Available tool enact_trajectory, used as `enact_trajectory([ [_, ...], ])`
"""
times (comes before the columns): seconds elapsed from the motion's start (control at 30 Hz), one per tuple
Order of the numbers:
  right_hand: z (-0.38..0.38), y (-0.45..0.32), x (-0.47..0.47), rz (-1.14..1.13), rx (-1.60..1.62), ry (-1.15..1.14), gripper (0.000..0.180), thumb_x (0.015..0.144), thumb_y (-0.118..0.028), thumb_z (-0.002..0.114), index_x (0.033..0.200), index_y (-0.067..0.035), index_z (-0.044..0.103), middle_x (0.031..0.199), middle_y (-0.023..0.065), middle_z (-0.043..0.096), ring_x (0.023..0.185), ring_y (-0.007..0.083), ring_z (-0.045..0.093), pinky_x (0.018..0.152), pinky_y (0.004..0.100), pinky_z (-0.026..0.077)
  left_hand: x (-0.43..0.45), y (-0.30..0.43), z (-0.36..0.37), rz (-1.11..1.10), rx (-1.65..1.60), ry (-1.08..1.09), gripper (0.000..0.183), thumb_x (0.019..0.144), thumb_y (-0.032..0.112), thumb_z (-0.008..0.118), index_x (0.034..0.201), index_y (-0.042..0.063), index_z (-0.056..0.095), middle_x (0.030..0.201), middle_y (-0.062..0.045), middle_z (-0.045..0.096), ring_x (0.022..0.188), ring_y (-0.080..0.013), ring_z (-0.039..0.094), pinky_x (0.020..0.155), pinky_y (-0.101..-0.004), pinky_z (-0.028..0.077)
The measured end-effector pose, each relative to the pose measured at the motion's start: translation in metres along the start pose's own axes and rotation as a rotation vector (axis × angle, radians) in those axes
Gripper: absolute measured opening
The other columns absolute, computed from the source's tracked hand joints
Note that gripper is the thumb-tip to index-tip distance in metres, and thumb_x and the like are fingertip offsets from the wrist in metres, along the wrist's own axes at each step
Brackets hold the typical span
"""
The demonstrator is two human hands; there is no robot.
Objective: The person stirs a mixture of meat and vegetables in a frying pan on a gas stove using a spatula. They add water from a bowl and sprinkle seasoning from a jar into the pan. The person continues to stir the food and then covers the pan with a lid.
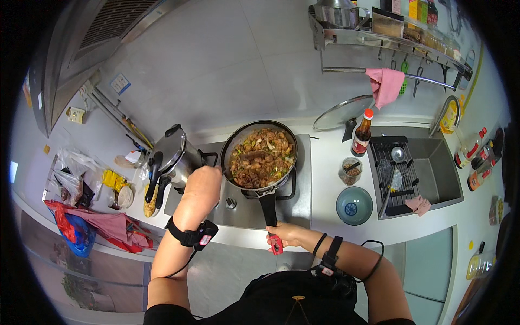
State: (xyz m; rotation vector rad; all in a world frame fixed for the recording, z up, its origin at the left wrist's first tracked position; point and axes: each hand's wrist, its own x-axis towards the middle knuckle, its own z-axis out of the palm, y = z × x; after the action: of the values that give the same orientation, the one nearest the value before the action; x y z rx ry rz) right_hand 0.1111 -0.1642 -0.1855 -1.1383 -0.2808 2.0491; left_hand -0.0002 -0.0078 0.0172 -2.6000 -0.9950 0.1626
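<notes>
A deep black frying pan [224,159] stands on the gas hob [300,162], full of browned chopped meat [260,172] with bits of green and pale vegetable. My right hand [286,235] grips the red-ended black pan handle [267,209] near the counter's front edge. At the pan's left rim, my left hand [205,185] is closed in a fist around a cooking utensil. Most of its handle is hidden by the hand; its dark head [252,155] lies among the meat. Close to my left hand stands a steel pressure cooker [172,152] with black handles.
Right of the hob are a glass lid [339,113], a sauce bottle [361,136], a spice jar [350,170] and a blue-green bowl [345,211]. Further right, a ladle [392,183] lies across the sink's drying rack [382,152]. Plastic bags [75,183] crowd the left counter; a wall shelf [365,36] overhangs.
</notes>
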Motion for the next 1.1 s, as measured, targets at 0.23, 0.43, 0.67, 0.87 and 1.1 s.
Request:
enact_trajectory([
  [0.23, 0.007, -0.004, -0.008, -0.007, -0.004, 0.058, 0.018, 0.096, -0.023, 0.046, 0.104, -0.01, 0.036, 0.088, 0.0033, 0.051, 0.073, 0.0154, 0.057, 0.075, 0.0495, 0.056, 0.002, 0.05, 0.091, 0.003, 0.028, 0.073, 0.025, 0.091, 0.011, 0.044, 0.11, -0.004, 0.048, 0.075, -0.017, 0.059, 0.057, -0.0286, 0.064, 0.045, -0.0348, 0.052],
  [0.43, 0.007, -0.003, -0.008, -0.012, 0.006, 0.05, 0.016, 0.096, -0.023, 0.045, 0.101, -0.01, 0.037, 0.085, 0.0032, 0.051, 0.073, 0.015, 0.057, 0.075, 0.0488, 0.056, -0.056, -0.001, 0.019, -0.028, 0.126, 0.069, 0.027, 0.087, 0.006, 0.048, 0.112, 0.001, 0.054, 0.079, -0.016, 0.061, 0.061, -0.0287, 0.064, 0.047, -0.038, 0.052],
  [0.67, 0.009, -0.003, -0.01, -0.005, -0.017, 0.068, 0.017, 0.096, -0.025, 0.045, 0.101, -0.011, 0.037, 0.084, 0.0029, 0.051, 0.073, 0.0145, 0.057, 0.074, 0.0484, 0.056, -0.04, -0.02, -0.02, 0.156, 0.089, -0.07, 0.022, 0.083, 0.005, 0.051, 0.103, 0.002, 0.06, 0.072, -0.016, 0.064, 0.067, -0.0295, 0.066, 0.056, -0.0382, 0.053],
  [0.87, 0.007, -0.002, -0.009, -0.01, -0.014, 0.064, 0.026, 0.096, -0.024, 0.046, 0.111, -0.009, 0.031, 0.087, 0.005, 0.052, 0.072, 0.0158, 0.057, 0.071, 0.0475, 0.057, -0.004, 0.019, 0.044, 0.091, -0.021, 0.022, 0.018, 0.085, 0.005, 0.049, 0.097, -0.003, 0.059, 0.077, -0.019, 0.064, 0.07, -0.0311, 0.066, 0.057, -0.0377, 0.054],
  [1.1, 0.005, -0.004, -0.01, -0.009, -0.014, 0.03, 0.022, 0.096, -0.023, 0.045, 0.109, -0.009, 0.033, 0.087, 0.0048, 0.051, 0.072, 0.0159, 0.057, 0.07, 0.0473, 0.057, -0.005, -0.044, -0.03, 0.095, 0.127, 0.044, 0.034, 0.075, 0.007, 0.056, 0.105, 0.019, 0.065, 0.076, -0.011, 0.063, 0.071, -0.0309, 0.064, 0.059, -0.0404, 0.051],
])
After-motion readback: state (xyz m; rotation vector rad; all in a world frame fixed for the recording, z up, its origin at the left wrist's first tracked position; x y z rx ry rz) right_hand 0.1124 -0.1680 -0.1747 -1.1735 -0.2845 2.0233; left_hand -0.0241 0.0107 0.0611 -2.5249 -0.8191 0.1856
